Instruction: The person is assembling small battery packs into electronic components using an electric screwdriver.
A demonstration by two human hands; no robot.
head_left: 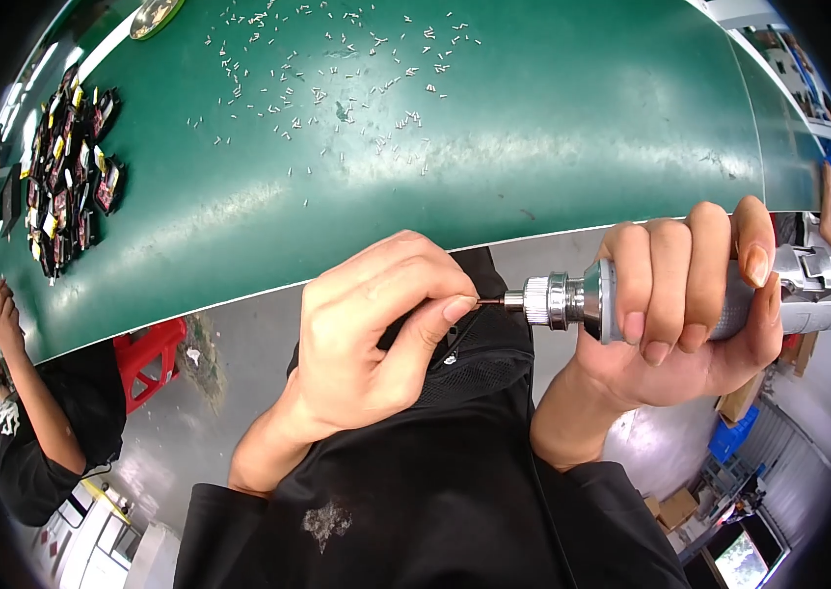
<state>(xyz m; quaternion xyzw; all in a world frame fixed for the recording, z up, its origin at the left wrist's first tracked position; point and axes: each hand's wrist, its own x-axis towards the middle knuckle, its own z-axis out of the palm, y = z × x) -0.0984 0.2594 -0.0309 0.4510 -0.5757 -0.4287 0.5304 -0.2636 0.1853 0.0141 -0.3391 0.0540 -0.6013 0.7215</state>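
My right hand (685, 294) is wrapped round a grey electric screwdriver (813, 294), which lies level in front of my body, just off the table's near edge. Its ribbed silver collar (545, 300) points left, and a thin dark bit (490, 301) sticks out of it. At the tip of that bit, my left hand (376, 329) is closed, thumb and forefinger pinched together at the bit's end. Whether a small piece sits between those fingertips is hidden. Many tiny silver screw-like pieces (337, 83) are scattered over the green table (582, 128) beyond my hands.
A heap of small black parts with yellow and white labels (62, 187) lies on the table's left. A shallow round dish (154, 18) stands at the far left. Another person (52, 422) sits at the left, beside a red stool (152, 361). Cardboard boxes (675, 508) are at lower right.
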